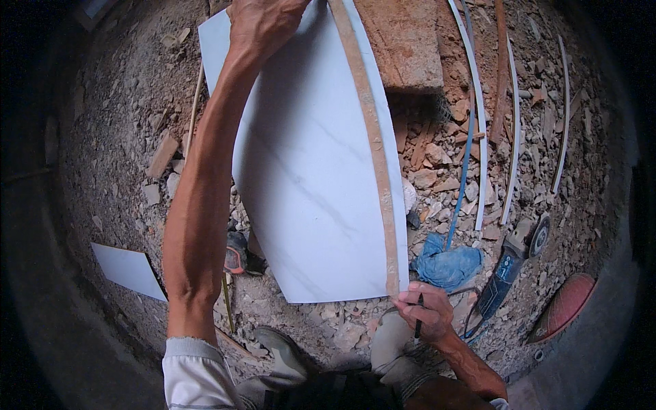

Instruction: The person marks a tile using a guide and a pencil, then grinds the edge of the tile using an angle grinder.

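White tile (307, 171) lies on rubble floor, long axis running away from person, wood strip (372, 137) along its rt edge; left hand (263, 24) presses far end, fingers hidden, right hand (427, 313) grips pencil (418, 318) at near corner.

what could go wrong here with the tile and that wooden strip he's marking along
The wooden strip is pinned only by the left hand at its far end, so near the right hand and pencil it could slide and skew the line. The tile lies on uneven rubble and might rock or crack.
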Available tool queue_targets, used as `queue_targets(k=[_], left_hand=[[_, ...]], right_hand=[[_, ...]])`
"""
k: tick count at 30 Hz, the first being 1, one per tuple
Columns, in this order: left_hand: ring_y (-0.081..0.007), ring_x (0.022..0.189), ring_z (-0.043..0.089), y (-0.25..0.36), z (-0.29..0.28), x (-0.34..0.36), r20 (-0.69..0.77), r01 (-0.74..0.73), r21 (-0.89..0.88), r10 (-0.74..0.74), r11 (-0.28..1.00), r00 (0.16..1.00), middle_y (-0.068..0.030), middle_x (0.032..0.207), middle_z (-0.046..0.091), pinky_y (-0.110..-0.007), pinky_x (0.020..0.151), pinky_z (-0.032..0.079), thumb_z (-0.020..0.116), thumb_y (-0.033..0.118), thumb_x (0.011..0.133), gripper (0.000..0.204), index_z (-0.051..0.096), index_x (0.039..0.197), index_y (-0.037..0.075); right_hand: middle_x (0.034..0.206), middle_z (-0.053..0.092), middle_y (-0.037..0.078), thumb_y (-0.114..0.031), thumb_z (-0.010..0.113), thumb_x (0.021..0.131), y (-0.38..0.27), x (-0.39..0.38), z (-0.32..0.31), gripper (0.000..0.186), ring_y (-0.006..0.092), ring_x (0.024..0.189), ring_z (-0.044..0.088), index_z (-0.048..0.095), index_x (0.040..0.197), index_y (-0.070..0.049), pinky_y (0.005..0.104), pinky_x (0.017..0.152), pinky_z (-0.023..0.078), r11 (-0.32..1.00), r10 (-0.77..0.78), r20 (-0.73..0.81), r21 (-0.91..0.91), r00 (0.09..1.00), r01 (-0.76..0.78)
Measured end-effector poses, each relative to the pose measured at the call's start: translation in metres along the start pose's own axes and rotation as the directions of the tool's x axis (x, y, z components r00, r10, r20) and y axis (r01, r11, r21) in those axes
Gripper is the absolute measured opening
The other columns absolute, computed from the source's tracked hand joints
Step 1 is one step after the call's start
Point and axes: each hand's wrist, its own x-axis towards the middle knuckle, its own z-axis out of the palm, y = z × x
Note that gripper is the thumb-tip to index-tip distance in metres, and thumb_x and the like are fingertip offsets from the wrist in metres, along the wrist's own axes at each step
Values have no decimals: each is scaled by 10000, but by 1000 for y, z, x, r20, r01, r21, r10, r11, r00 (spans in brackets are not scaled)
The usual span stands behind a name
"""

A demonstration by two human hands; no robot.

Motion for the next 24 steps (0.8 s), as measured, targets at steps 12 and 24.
queue_targets(k=[12,24], left_hand=[[-231,1002,771,8,3,-2,-52,31,1,-31,1000,998,-153,1109,818,-375,879,615,780,242,1023,330,772,1251,4],[-287,1100,693,20,-9,-21,74,-284,396,278,873,958,-139,1172,768,-433,945,569,762,306,1021,320,771,1201,42]], right_hand=[[1188,773,33,-25,968,777,1,0,2,532,270,1140,751,628,1161,-167,381,926,634,1000,-1,-39,24,999,2],[1157,776,23,-38,966,783,0,2,2,497,264,1111,754,651,1149,-155,376,911,632,1000,-15,-51,-11,999,15]])
